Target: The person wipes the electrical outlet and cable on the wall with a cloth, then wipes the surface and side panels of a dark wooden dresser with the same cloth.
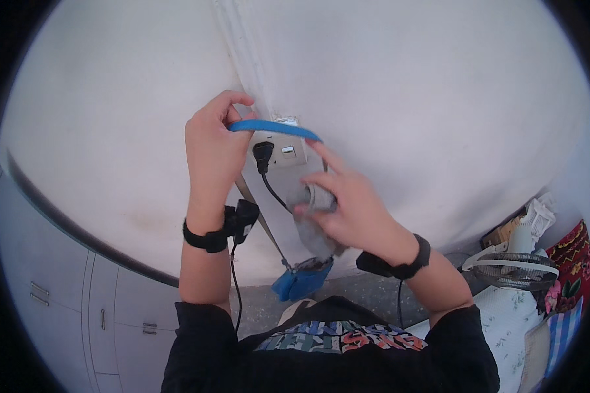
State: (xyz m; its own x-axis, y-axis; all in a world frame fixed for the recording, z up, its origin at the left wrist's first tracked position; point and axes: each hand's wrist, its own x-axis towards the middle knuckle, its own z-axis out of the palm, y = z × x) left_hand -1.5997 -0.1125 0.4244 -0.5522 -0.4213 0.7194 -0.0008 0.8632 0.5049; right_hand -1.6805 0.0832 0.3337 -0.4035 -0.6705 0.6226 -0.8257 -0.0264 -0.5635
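My left hand (218, 130) pinches one end of the raised part of a blue strap (275, 127) in front of the wall corner. From beneath that hand a narrow strap side (261, 221) slants down to a small blue bag (302, 280), which hangs low before me. My right hand (351, 206) grips a grey cloth (319, 199), blurred and bunched, while its index fingertip touches the strap's right end. Just behind the strap is a white wall socket (297, 152) with a black plug (263, 152) in it. The right side of the strap is partly hidden by my hand and the cloth.
White walls (398, 98) meet in a corner ahead. A black cable (275, 192) drops from the plug. Pale cabinets (59, 275) with metal handles stand at left. On the right are an electric fan (514, 270) and a bed with a patterned sheet (489, 319).
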